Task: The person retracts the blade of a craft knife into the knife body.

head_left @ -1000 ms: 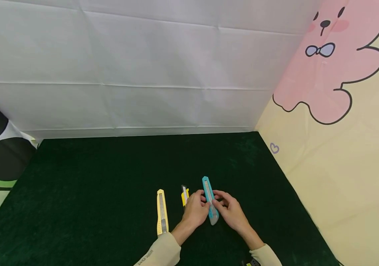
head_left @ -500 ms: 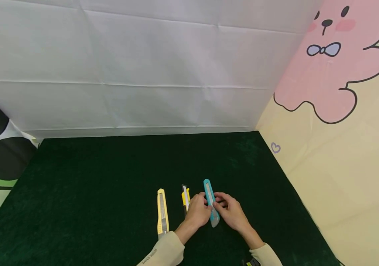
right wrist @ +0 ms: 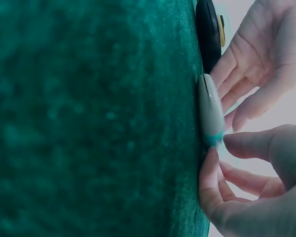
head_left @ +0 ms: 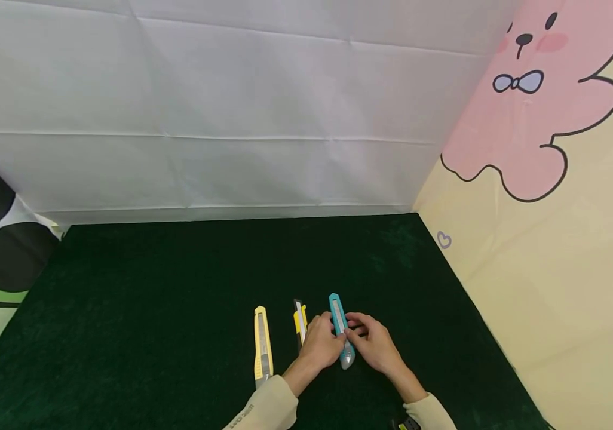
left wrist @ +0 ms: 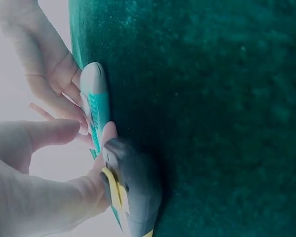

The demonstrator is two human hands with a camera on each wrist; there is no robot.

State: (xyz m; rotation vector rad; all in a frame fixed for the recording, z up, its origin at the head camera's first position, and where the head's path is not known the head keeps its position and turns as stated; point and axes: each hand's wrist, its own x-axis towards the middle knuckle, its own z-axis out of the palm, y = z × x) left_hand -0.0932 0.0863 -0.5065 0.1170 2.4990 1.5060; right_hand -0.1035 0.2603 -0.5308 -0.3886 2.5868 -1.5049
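A turquoise utility knife [head_left: 337,310] with a grey end lies on dark green cloth between both hands. My left hand [head_left: 319,343] holds its left side, with the thumb near the slider. From the other side my right hand [head_left: 376,345] pinches it between thumb and fingers. In the right wrist view the knife's grey end [right wrist: 210,106] shows on the cloth, right thumb and fingertip close against it. Just left of the left hand is a yellow and black utility knife [head_left: 300,319], partly hidden. A pale yellow utility knife [head_left: 261,343] lies further left, its near end behind the sleeve.
Dark green cloth [head_left: 177,286] covers the tabletop. A white creased sheet [head_left: 231,107] stands behind it, and a cream wall with a pink bear [head_left: 532,131] is on the right. Near the right sleeve a small black and yellow object [head_left: 407,424] shows at the bottom edge.
The turquoise utility knife has shifted slightly toward the near edge, with both hands on it. My left hand has moved a little right and nearer. The other two knives stay in place.
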